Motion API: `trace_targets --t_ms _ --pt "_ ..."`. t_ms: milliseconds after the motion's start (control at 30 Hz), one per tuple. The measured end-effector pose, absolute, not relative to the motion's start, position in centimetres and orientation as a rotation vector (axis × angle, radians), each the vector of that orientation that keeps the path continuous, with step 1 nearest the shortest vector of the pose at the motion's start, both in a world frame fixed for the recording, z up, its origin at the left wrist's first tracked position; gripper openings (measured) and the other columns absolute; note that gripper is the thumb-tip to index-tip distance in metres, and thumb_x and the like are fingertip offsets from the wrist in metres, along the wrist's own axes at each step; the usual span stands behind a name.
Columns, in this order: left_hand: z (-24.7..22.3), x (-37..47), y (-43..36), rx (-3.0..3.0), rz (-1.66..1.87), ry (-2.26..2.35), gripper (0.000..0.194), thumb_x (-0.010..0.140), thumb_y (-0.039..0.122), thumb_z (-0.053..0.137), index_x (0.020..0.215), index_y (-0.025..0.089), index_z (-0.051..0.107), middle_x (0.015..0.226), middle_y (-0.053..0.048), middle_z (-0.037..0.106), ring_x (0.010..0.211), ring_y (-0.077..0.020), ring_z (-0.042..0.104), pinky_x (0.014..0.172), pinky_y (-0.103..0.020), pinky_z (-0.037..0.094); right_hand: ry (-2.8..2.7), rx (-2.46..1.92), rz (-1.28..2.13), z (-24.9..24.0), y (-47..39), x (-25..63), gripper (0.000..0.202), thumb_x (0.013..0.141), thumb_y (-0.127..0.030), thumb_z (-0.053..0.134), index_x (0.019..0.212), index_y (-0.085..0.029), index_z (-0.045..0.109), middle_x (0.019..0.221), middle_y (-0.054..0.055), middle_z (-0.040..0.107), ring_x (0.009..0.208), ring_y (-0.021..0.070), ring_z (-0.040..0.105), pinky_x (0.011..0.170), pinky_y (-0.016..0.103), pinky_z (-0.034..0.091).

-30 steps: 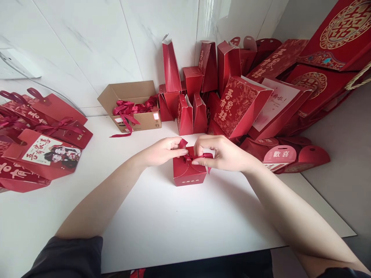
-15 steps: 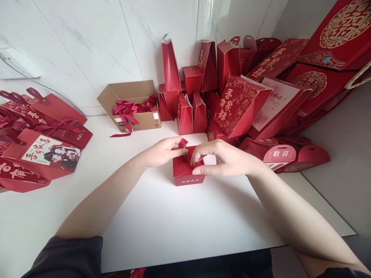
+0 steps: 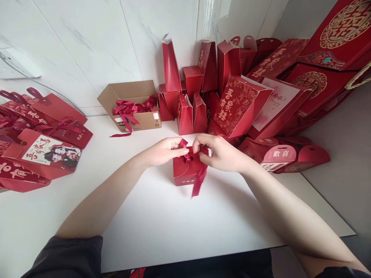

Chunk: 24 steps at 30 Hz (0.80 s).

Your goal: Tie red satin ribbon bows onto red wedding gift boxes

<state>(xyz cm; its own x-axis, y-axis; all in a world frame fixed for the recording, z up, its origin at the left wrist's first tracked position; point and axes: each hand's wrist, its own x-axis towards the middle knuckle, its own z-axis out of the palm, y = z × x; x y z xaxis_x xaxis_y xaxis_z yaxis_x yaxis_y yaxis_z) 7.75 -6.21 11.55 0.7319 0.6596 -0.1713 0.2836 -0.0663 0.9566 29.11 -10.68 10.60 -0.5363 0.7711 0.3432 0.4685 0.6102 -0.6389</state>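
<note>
A small red gift box (image 3: 185, 172) stands upright on the white table in front of me. Red ribbon (image 3: 198, 182) passes through holes at its top, and one tail hangs over the box's front right corner. Between thumb and fingers, my left hand (image 3: 166, 151) pinches a ribbon piece at the upper left of the box. My right hand (image 3: 218, 152) is closed on the ribbon at the upper right, its fingertips curled inward. The ribbon looks crossed or looped between both hands; its exact form is partly hidden by the fingers.
An open cardboard box (image 3: 145, 120) of loose red ribbons sits behind, to the left. Several folded red boxes (image 3: 185, 114) are stacked at the back and right. Finished-looking boxes with ribbons (image 3: 59, 129) lie at the left. The white table (image 3: 174, 231) meets a tiled wall.
My right hand has shifted slightly up and right, turning so its back shows more. A ribbon tail now hangs over the box front. My left hand stays nearly in place.
</note>
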Motion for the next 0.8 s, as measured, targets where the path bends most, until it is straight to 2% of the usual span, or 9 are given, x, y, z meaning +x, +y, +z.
trace_targets --t_ms 167,367,533,700,800 --pt "11.4 7.7 -6.1 1.672 0.360 0.766 0.016 0.092 0.030 0.059 0.089 0.014 0.060 0.091 -0.003 0.067 0.087 -0.0143 0.063 0.081 -0.029 0.046 -2.284 -0.952 0.574 10.3 -10.6 29.3 0.038 0.071 0.009 0.043 0.091 -0.017 0.061 0.098 0.004 0.061 0.085 0.0149 0.059 0.079 0.028 0.049" --pt "11.5 7.5 -6.1 1.701 0.328 0.766 0.017 0.091 0.032 0.059 0.088 0.015 0.059 0.092 -0.002 0.066 0.087 -0.0144 0.061 0.080 -0.029 0.044 -2.301 -0.863 0.537 9.6 -10.2 29.1 0.027 0.086 -0.002 0.050 0.102 -0.017 0.065 0.102 0.007 0.058 0.087 0.0165 0.062 0.081 0.031 0.052" --pt "11.5 7.4 -6.1 1.732 0.298 0.790 0.020 0.091 0.035 0.058 0.086 0.016 0.056 0.093 -0.002 0.066 0.088 -0.0153 0.061 0.079 -0.030 0.044 -2.325 -0.875 0.442 9.5 -10.0 29.2 0.018 0.093 -0.013 0.053 0.098 -0.017 0.070 0.091 0.007 0.056 0.076 0.0153 0.059 0.071 0.030 0.051" --pt "11.7 7.4 -6.1 1.750 0.262 0.774 0.019 0.092 0.034 0.057 0.089 0.015 0.059 0.095 -0.004 0.067 0.092 -0.0163 0.062 0.085 -0.032 0.044 -2.378 -0.901 0.382 9.9 -10.2 29.1 0.020 0.096 -0.023 0.051 0.093 -0.016 0.070 0.089 0.007 0.057 0.077 0.0164 0.056 0.073 0.031 0.049" --pt "11.9 7.3 -6.1 1.764 0.249 0.761 0.021 0.092 0.036 0.057 0.088 0.015 0.060 0.096 -0.004 0.067 0.093 -0.0170 0.062 0.086 -0.032 0.044 -2.351 -0.935 0.484 9.8 -10.3 28.8 0.023 0.098 -0.024 0.048 0.090 -0.015 0.067 0.089 0.007 0.058 0.079 0.0164 0.057 0.073 0.031 0.049"
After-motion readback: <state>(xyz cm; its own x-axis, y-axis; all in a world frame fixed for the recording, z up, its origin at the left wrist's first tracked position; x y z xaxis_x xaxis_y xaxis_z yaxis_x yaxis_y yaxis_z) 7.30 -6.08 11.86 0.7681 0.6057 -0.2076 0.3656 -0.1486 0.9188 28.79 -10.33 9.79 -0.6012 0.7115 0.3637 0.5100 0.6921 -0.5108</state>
